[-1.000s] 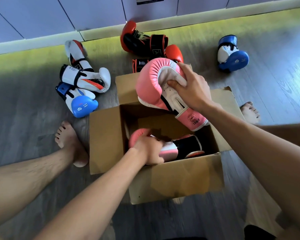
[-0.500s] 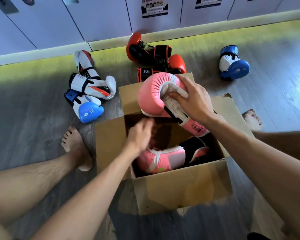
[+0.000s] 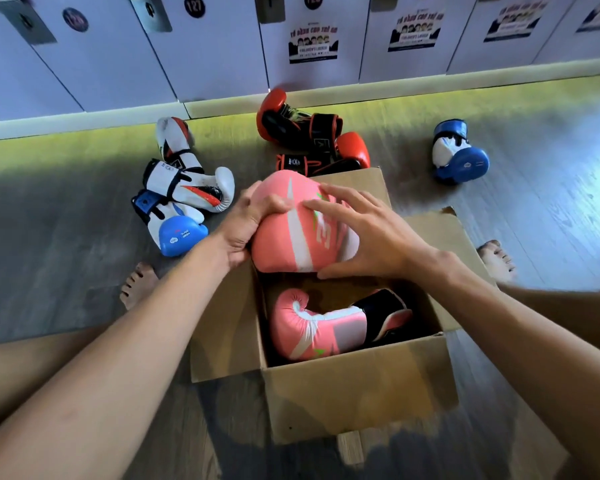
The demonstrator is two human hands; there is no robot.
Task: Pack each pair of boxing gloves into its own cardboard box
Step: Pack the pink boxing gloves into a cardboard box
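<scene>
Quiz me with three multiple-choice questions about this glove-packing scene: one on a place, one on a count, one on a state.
1. One pink glove is held up; where is the other pink glove?
A) inside the cardboard box
B) beside the lockers
C) on a leg
2. How many gloves on the floor are blue?
A) one
B) two
C) four
3. The box's flaps are:
A) taped shut
B) folded shut
C) open
Answers:
1 A: it lies within the box walls.
2 B: one blue glove lies left of the box, another to its right.
3 C: the flaps spread outward, showing the inside.
</scene>
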